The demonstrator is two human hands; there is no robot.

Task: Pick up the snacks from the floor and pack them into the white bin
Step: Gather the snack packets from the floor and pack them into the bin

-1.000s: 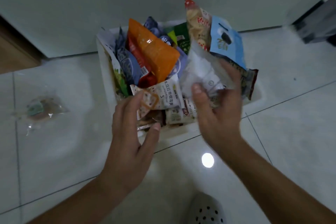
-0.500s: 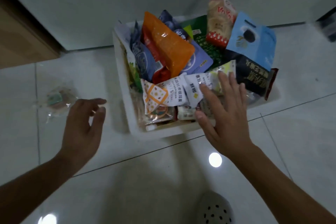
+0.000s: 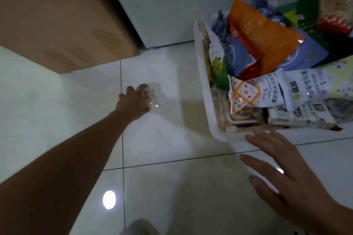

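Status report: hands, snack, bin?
Left hand grips wrapped snack on floor. Right hand open near bin. Bin heaped with packets. Nothing between snack and bin.

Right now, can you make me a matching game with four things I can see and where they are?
Things:
1. left hand
2. right hand
3. orange bag
4. white bin

Places and states:
A. sticking up out of the white bin
B. fingers spread, holding nothing, just in front of the white bin
C. sitting on the floor, stuffed with snacks
D. gripping the clear snack packet down on the floor

Pairs: 1-D, 2-B, 3-A, 4-C
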